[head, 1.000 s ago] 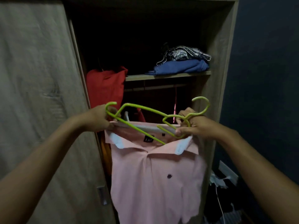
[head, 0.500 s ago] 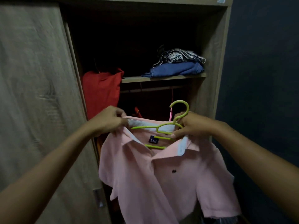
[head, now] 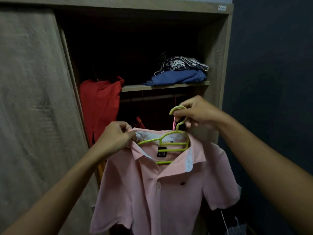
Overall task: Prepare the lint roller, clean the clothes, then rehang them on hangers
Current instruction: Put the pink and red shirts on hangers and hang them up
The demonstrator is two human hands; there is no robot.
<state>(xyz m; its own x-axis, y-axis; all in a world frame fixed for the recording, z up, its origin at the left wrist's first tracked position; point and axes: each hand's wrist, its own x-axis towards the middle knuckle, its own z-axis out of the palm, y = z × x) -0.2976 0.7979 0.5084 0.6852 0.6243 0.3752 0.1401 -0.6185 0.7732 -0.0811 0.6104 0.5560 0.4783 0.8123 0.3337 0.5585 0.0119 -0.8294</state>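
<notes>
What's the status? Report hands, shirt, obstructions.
Right hand grips green hanger by hook; left hand pinches pink shirt at collar. Shirt on hanger, not yet on rail. Red garment hangs at left.

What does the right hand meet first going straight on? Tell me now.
The right hand, gripping the hook of the green hanger, points into the dark hanging space; the rail under the shelf looks first in line, though depth is unclear.
</notes>
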